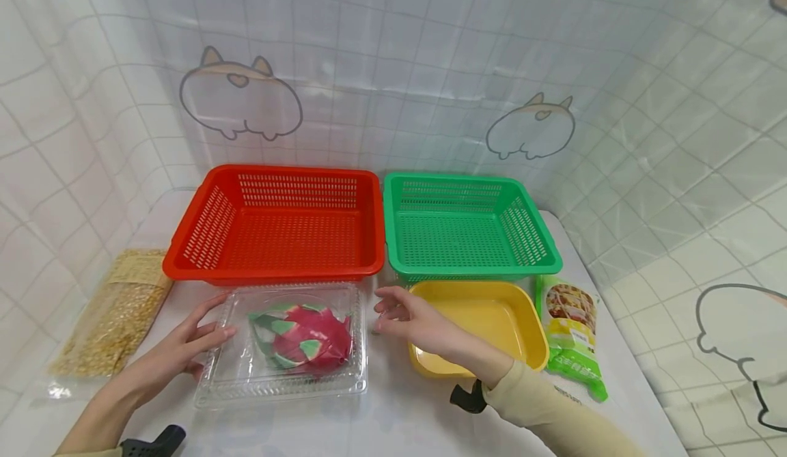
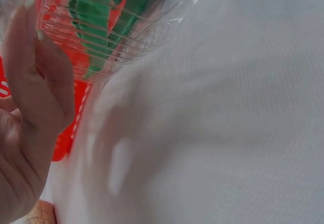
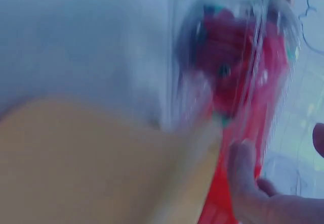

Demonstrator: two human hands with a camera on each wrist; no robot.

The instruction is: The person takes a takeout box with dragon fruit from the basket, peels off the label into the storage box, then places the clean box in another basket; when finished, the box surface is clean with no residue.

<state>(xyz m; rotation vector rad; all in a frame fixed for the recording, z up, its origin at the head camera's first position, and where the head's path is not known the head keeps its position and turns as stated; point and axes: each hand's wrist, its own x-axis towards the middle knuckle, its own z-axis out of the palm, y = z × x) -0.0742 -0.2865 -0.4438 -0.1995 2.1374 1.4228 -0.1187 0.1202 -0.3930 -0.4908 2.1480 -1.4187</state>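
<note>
A clear plastic clamshell box (image 1: 230, 368) sits in front of the red basket, its lid down. Inside lies a pink dragon fruit with green leaf tips (image 1: 316, 337), seen also through the lid in the right wrist view. My left hand (image 1: 175, 348) is at the box's left side, fingers fairly straight and fingertips at its rim; in the left wrist view the fingers (image 2: 38, 77) are beside the ribbed wall. To the right of the box, apart from it, my right hand (image 1: 424, 324) hovers with loosely bent fingers, holding nothing, over the yellow tray's left edge.
Behind the box stand a red basket (image 1: 270, 276) and a green basket (image 1: 473, 266), side by side. A yellow tray (image 1: 492, 320) is in front of the green one. Bags of yellow kernels (image 1: 113, 313) and green-packaged food (image 1: 572, 334) lie left and right.
</note>
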